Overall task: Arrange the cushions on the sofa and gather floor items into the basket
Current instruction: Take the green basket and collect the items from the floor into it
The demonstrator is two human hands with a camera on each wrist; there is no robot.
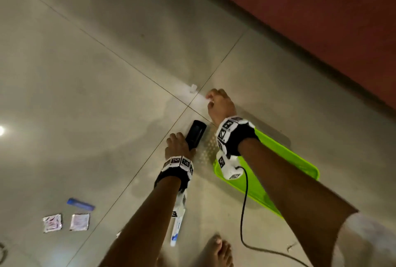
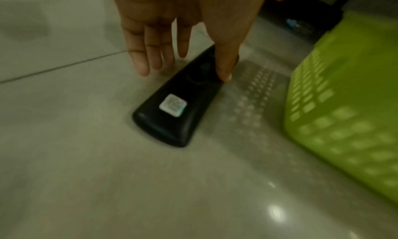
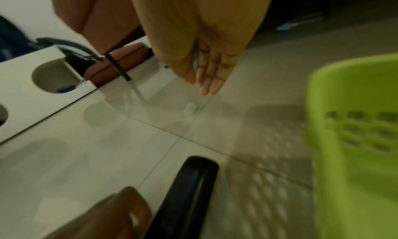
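A black remote lies on the tiled floor just left of the lime-green basket. My left hand is at the remote's near end. In the left wrist view its thumb touches the right edge of the remote, while the straight fingers hover at its left side. My right hand reaches beyond the remote, fingers straight and together, just short of a small clear object on the floor. Nothing is held in either hand.
A red-brown sofa runs along the upper right. A blue stick, two sachets and a white tube lie on the floor at lower left. My bare foot and a black cable are near the basket. White furniture with cut-outs stands beyond.
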